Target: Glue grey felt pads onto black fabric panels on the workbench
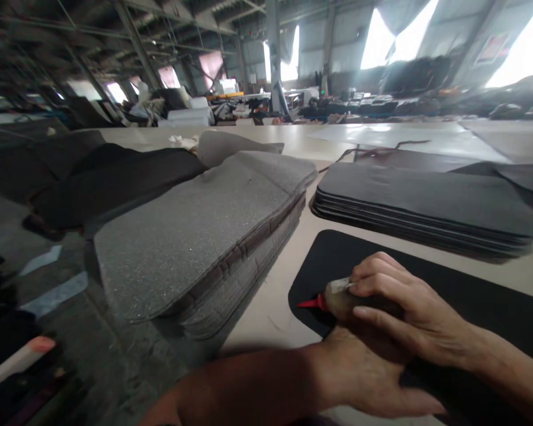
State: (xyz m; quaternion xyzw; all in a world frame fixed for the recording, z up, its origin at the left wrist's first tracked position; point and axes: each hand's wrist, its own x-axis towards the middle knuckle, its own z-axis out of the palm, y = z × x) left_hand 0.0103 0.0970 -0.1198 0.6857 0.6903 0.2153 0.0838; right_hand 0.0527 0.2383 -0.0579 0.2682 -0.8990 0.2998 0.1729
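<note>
My right hand [400, 302] is closed round a squeeze bottle [340, 299] with a cloudy body and a red pointed nozzle. The bottle lies on its side, its tip pointing left, close over the rounded left corner of a black sheet [337, 254]. Whether the tip touches the sheet I cannot tell. My left hand [373, 373] reaches across from the left, palm down at the sheet's near edge, just below the bottle. Its thumb is stretched out to the right, while its other fingers are hidden under my right hand.
Left of the sheet, a tall stack of grey speckled pieces [204, 231] overhangs the table edge. Behind the sheet lies a stack of dark panels [417, 195]. Dark material [128, 177] is heaped at the left. A pale tabletop [266, 319] shows between the stacks.
</note>
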